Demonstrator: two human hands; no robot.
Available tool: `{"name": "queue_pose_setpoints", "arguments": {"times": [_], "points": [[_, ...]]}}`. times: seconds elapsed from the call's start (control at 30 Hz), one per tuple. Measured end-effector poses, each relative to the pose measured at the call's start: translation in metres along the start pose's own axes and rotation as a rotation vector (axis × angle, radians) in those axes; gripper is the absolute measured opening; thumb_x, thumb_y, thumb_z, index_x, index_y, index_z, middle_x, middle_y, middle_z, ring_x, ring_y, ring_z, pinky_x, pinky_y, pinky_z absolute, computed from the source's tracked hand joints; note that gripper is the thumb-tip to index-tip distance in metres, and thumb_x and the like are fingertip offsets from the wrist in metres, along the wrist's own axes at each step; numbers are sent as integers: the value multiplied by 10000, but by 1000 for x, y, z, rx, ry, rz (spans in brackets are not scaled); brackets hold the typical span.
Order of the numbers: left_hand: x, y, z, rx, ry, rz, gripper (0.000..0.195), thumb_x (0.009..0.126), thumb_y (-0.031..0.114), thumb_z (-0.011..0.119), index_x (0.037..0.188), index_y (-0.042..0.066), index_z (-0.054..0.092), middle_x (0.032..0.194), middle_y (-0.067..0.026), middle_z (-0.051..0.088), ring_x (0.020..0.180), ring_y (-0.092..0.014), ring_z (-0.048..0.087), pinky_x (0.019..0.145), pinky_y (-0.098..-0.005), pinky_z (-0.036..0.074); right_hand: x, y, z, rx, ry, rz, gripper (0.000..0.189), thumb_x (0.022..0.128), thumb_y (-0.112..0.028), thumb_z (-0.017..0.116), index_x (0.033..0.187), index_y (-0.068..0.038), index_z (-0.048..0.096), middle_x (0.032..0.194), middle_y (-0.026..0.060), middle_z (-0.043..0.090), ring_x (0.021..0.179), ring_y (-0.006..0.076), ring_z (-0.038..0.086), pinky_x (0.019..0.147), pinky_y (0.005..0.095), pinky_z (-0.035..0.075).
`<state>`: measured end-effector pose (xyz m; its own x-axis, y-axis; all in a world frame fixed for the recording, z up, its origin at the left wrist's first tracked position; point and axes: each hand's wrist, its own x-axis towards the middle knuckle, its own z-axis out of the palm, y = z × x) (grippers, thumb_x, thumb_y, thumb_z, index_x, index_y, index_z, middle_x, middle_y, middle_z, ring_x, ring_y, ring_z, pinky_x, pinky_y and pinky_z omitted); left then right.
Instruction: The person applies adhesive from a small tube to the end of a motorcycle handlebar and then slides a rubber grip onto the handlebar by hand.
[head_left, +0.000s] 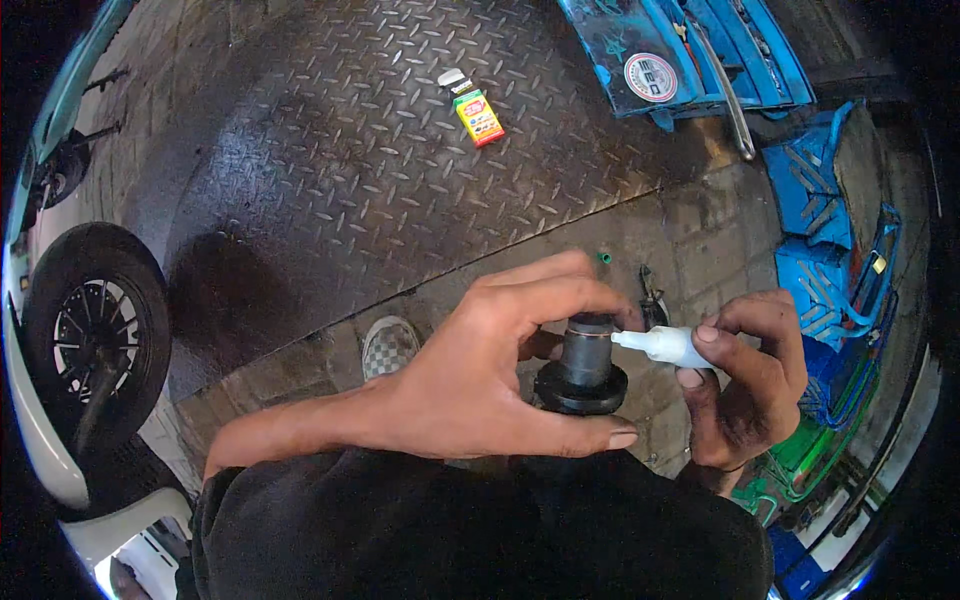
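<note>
My left hand (495, 360) is curled around a black cylindrical part (587, 356) with a wide round flange at its lower end. A thin copper-coloured line rings the cylinder near its top. Between the thumb and fingers of my right hand (750, 375) is a small white glue bottle (667, 345), tilted almost level. Its narrow nozzle points left and reaches the cylinder's side just below that line; whether it touches cannot be told. My left fingertips are partly hidden behind the cylinder.
An opened yellow and red box (478, 118) lies on the diamond-plate steel floor (337, 150). A blue metal toolbox (712, 60) holding tools stands at upper right. Blue metal stands (810, 187) line the right side. At left is a vehicle wheel (94, 337). A checkered shoe (390, 346) shows below.
</note>
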<state>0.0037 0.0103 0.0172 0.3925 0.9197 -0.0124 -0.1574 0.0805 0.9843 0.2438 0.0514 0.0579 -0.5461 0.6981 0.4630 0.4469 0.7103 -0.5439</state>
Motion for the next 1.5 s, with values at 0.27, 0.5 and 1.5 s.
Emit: {"name": "queue_pose_setpoints", "arguments": {"times": [0.27,0.5,1.5], "points": [[-1,0,0,-8,20,23,650,673,144,970,1215,-49,668,1074,-108,625,997,-183,603,844,-313,471,0,1,3,-10,1,6,311,711,-124,806,1018,-95,768,852,112,657,706,250,573,623,374,413],[0,0,0,2,10,26,639,680,156,970,1210,-41,672,1074,-107,629,990,-180,606,840,-311,475,2,-1,-1,-31,-4,6,303,717,-131,802,1016,-103,770,853,107,659,711,248,573,634,368,417],[0,1,0,-22,-9,46,670,687,150,971,1246,-44,658,1109,-105,616,1032,-180,607,851,-318,494,5,-7,-4,-37,1,16,280,722,-131,804,997,-99,760,851,101,651,712,243,565,633,372,418]]}}
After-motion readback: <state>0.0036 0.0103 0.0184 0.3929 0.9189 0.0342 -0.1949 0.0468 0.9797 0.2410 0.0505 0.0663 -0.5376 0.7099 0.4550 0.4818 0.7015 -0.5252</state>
